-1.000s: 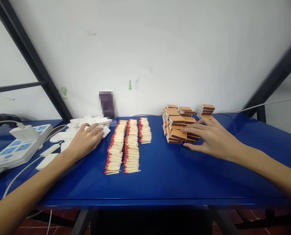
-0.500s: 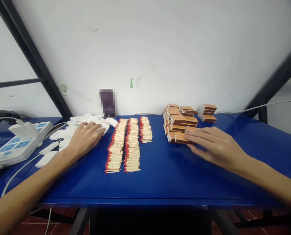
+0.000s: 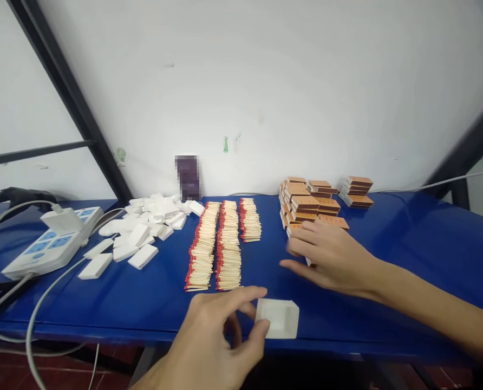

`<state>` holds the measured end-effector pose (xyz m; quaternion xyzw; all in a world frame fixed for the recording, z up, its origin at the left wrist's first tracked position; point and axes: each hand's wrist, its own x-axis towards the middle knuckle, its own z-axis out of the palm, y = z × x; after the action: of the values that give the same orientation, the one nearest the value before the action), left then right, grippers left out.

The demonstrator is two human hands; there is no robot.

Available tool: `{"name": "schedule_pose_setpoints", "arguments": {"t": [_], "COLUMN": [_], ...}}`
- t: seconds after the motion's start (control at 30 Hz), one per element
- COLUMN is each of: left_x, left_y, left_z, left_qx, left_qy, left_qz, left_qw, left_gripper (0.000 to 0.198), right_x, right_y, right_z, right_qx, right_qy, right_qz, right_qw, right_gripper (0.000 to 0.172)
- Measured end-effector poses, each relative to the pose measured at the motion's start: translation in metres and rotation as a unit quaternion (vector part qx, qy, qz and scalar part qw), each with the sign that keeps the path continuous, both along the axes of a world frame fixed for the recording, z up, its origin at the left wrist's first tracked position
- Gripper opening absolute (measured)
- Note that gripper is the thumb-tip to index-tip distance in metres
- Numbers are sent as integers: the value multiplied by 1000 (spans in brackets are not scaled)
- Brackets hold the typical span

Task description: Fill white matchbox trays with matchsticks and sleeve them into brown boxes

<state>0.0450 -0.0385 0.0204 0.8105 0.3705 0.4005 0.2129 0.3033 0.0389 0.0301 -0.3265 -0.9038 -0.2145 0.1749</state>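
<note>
My left hand (image 3: 217,338) is at the near edge of the blue table (image 3: 408,244). Its thumb and fingers pinch the left end of an empty white matchbox tray (image 3: 280,318). My right hand (image 3: 333,254) lies just in front of the pile of orange matchbox sleeves (image 3: 306,200). Its fingers curl over one sleeve, which is mostly hidden under the palm and shows only a pale edge. Another orange sleeve (image 3: 334,221) lies right behind that hand. Rows of red-tipped matches (image 3: 217,244) lie between the two hands.
A heap of white trays (image 3: 152,216) sits at the left, with a white power strip (image 3: 50,238) and grey cables (image 3: 30,319) beyond it. A small second stack of orange boxes (image 3: 357,189) stands by the wall, and a blurred dark object (image 3: 188,176) leans there.
My left hand has left the white heap and come to the near edge with one tray. My right hand has drawn back from the orange pile toward me.
</note>
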Motion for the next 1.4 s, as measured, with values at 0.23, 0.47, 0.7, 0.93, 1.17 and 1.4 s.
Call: {"name": "schedule_pose_setpoints", "arguments": {"t": [0.23, 0.47, 0.7, 0.93, 1.17, 1.4], "left_x": [2, -15, -30, -28, -25, -29], "left_y": [10, 1, 5, 5, 9, 11], "left_z": [-21, -10, -12, -25, -16, -17], "left_qx": [32, 134, 88, 123, 110, 159], "left_qy": [61, 69, 39, -68, 49, 147], "left_qz": [52, 26, -43, -112, -113, -248], "left_qw": [996, 988, 994, 984, 986, 944], "left_gripper": [26, 22, 15, 9, 16, 19], "right_x": [-47, -51, -46, -44, -45, -41], "right_y": [41, 55, 38, 27, 57, 59], "right_z": [-6, -11, -13, -4, -11, -16], "right_qx": [-84, -158, -243, -274, -238, -256], "right_qy": [-144, -102, -13, 45, 41, 63], "right_qz": [-117, -104, -63, -60, -61, -47], "right_qw": [979, 977, 968, 959, 968, 963], "right_gripper": [20, 26, 17, 15, 18, 15]}}
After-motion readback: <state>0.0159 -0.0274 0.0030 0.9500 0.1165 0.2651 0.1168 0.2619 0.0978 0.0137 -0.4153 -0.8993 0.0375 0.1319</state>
